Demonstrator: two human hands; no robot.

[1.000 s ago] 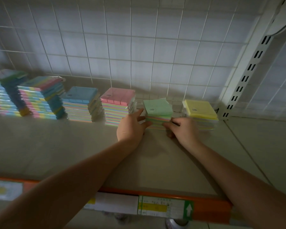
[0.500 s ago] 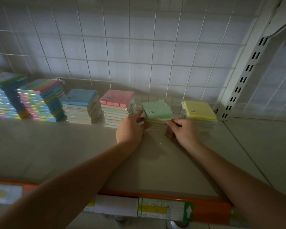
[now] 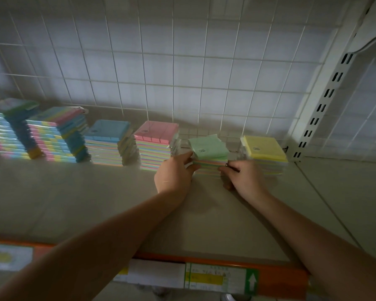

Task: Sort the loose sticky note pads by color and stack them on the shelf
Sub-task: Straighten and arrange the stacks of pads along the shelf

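Both hands are pinching the green-topped stack (image 3: 211, 158) on the shelf (image 3: 96, 203): left hand (image 3: 174, 173) and right hand (image 3: 241, 177) flank it. I am squaring it; next, I judge, aligning the skewed top pad.

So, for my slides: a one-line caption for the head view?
Both hands, left hand and right hand, square up the green-topped stack on the shelf.

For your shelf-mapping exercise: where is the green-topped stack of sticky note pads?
In the head view, the green-topped stack stands right of centre between the pink-topped stack and yellow-topped stack.
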